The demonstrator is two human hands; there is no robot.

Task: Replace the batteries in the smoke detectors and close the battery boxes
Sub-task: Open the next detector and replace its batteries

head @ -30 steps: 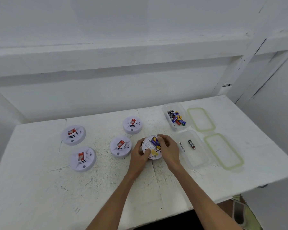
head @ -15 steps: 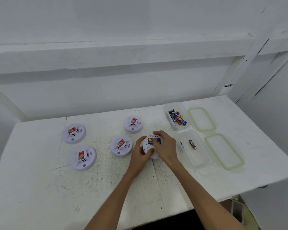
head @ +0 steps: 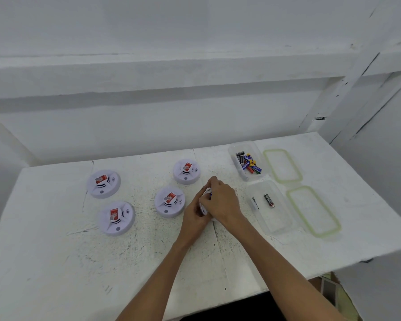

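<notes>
Obs: left hand (head: 192,218) grips the round white plastic smoke detector (head: 203,207) at its left edge, and right hand (head: 222,202) curls over its top. Detector mostly hidden, above the white desk (head: 56,251). Clear plastic box of batteries (head: 233,151) lies rightward, nearer the right hand.

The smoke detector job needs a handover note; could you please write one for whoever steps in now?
Both the left hand and right hand grip one detector; its back is hidden.
Four more detectors lie left of it, tops up; serviced or not, cannot tell.
The far box holds many batteries, the near box two.
To do: finish and close the held one, then check the four.
</notes>
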